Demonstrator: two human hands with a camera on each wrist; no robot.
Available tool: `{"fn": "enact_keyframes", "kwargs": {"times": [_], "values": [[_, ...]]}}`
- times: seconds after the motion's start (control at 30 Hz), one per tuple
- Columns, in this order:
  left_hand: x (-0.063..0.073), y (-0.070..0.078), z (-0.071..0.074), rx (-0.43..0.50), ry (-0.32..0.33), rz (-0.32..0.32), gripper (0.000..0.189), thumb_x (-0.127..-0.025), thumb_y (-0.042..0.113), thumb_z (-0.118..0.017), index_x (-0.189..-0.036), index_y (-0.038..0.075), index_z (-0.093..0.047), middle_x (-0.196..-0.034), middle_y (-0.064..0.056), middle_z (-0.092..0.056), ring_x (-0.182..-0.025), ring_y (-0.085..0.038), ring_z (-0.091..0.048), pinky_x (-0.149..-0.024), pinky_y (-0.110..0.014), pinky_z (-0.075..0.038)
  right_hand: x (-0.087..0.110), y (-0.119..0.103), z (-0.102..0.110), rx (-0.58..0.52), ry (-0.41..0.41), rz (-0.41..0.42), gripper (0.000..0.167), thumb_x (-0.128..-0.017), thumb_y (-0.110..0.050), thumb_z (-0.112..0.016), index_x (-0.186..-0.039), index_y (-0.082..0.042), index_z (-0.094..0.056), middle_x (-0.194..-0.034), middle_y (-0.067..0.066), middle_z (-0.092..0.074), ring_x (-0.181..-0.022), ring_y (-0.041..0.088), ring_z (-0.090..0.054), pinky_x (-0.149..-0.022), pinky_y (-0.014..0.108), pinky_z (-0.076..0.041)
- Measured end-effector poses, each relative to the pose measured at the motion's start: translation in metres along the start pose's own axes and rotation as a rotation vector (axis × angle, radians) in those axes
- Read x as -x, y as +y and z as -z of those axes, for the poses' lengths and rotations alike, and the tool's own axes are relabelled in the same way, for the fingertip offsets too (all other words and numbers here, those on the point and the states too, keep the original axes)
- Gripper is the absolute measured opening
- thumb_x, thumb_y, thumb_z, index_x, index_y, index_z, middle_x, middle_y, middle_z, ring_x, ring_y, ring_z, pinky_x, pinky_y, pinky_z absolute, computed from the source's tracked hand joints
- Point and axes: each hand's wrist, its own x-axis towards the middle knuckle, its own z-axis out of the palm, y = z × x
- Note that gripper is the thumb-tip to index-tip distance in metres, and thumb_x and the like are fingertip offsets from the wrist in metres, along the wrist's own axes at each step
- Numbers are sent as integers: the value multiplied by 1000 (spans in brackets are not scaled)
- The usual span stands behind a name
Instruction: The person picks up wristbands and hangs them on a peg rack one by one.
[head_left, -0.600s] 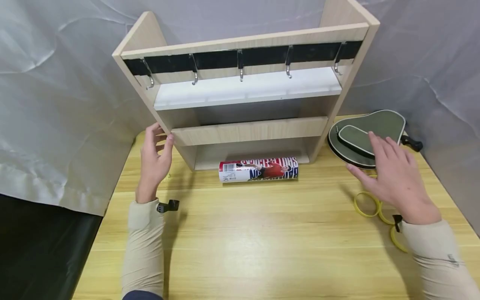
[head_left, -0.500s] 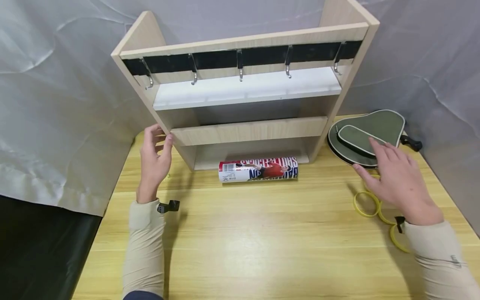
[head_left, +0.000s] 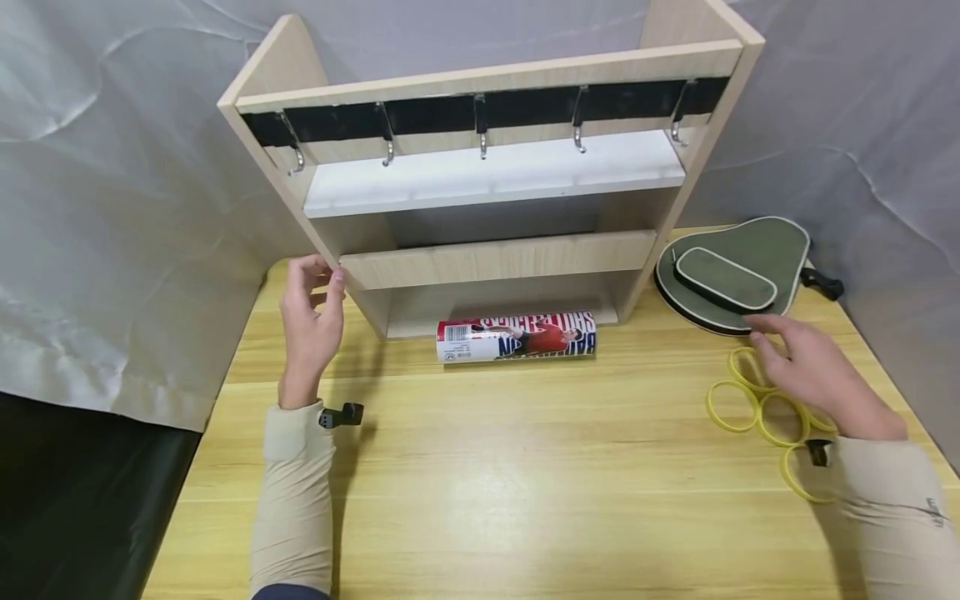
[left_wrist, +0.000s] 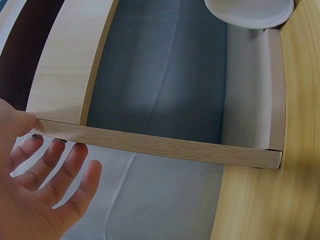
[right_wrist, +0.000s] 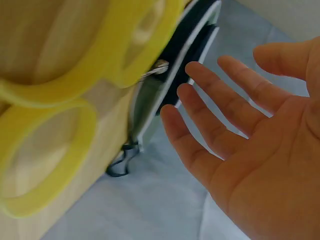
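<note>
Left hand (head_left: 311, 321) is pinching one five-hook wooden shelf unit (head_left: 495, 260); empty right hand (head_left: 817, 367), fingers loosely extended, is hovering beside five yellow rings (head_left: 759, 412) near the worktop's (head_left: 525, 500) right edge.

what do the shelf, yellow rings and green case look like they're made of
Shelf: probably wood or wood-look laminate board, fairly matte, going by its pale grain and straight-cut edges.
Yellow rings: likely plastic, smooth and evenly coloured; rubber is possible.
Green case: seemingly fabric, given its dull surface and white-trimmed edges; the weave isn't clear.
</note>
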Motion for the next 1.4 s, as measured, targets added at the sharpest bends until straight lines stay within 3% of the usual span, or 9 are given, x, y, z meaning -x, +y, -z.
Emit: {"fn": "enact_keyframes", "kwargs": {"times": [0.3,0.4,0.5,0.63,0.77,0.97,1.07,1.2,1.4], "values": [[1,-2,0,-6,3,-17,29,-113,10,-59,-131,-12,-56,-114,2,-68,-100,-8,-66,-80,-15,-57,2,23,0,46,-17,-75,39,-112,-14,-49,-143,7,-60,-126,39,-70,-111,63,-66,-87,74,-53],[1,-2,0,1,-1,-16,29,-113,11,-58,-132,-11,-56,-116,4,-67,-97,-8,-66,-79,-15,-57,2,28,0,57,-21,-90,38,-111,-14,-51,-141,7,-61,-120,40,-71,-106,61,-69,-83,68,-57],[2,-3,0,7,-4,-14,29,-113,10,-57,-132,-11,-56,-115,14,-64,-95,-8,-66,-78,-16,-58,3,33,0,67,-18,-80,31,-109,-11,-57,-132,7,-66,-113,37,-74,-96,54,-73,-74,47,-59],[2,-2,0,6,-3,-12,29,-113,10,-57,-133,-11,-56,-114,19,-61,-95,-7,-66,-78,-17,-58,4,37,0,71,-30,-86,22,-106,-10,-63,-121,5,-69,-105,32,-76,-85,42,-74,-68,28,-51],[2,-3,0,6,0,-11,29,-113,9,-58,-132,-11,-56,-114,18,-62,-95,-8,-66,-78,-16,-58,7,42,0,80,-28,-90,22,-102,-10,-69,-118,4,-71,-97,25,-77,-78,21,-71,-66,24,-49],[3,-2,0,10,-2,-1,29,-113,9,-58,-133,-11,-56,-113,15,-63,-95,-10,-66,-79,-17,-58,9,47,0,100,-21,-78,18,-98,-13,-77,-109,2,-75,-85,11,-76,-72,-11,-52,-61,21,-44],[3,-2,1,4,-6,6,29,-113,10,-57,-134,-10,-56,-113,16,-63,-95,-9,-67,-79,-17,-58,11,48,0,114,-34,-88,15,-97,-14,-78,-103,0,-76,-82,5,-73,-69,-11,-48,-60,23,-43],[3,-3,1,-5,-7,13,30,-113,11,-58,-135,-9,-56,-114,19,-62,-95,-8,-67,-80,-17,-58,12,48,1,119,-49,-101,10,-97,-12,-78,-99,-3,-75,-80,3,-72,-67,-2,-51,-58,24,-41],[3,-2,1,-12,-9,2,30,-113,11,-58,-135,-9,-57,-117,18,-62,-97,-7,-67,-81,-17,-58,13,47,2,89,-24,-103,6,-96,-10,-78,-95,-4,-75,-81,4,-73,-69,-17,-47,-58,17,-42]]}}
